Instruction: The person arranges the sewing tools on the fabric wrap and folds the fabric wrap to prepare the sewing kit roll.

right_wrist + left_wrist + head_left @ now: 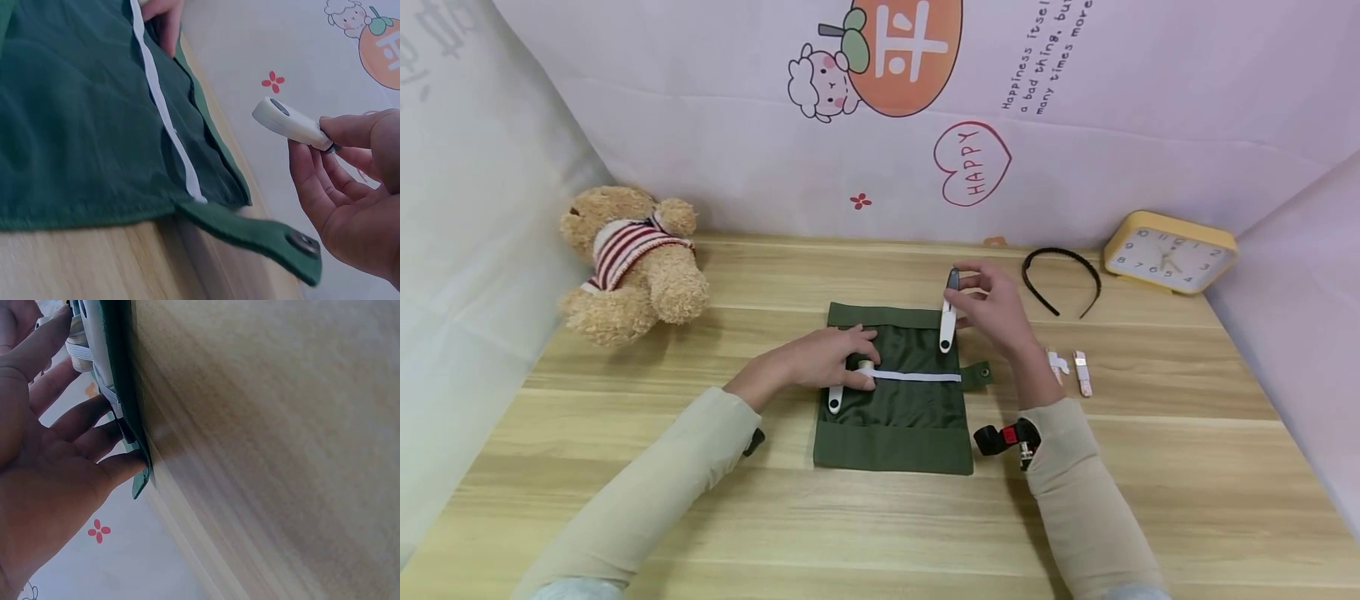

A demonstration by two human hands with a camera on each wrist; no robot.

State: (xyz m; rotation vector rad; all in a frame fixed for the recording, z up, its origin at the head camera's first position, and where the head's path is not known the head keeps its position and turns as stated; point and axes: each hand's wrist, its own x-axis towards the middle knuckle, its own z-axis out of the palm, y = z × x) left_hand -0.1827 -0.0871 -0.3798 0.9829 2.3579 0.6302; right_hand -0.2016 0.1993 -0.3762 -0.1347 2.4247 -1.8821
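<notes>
Pale wood, the desk (850, 533) bears a green cloth (891, 408) midway between its left and right edges. Near the cloth's far right corner, the right hand (997, 315) pinches a white tool (947, 329) by its grey end, likely freeing the other; the left hand's (822, 358) spread fingers straddle a spool (866, 365), perhaps steadying it.

The pouch (895, 450) was laid on the table (820, 529), with 2 items (1082, 373) placed to its right; the bear (643, 262) was set behind-left, the headband (1063, 251) behind-right, the clock (1171, 254) farther right.
</notes>
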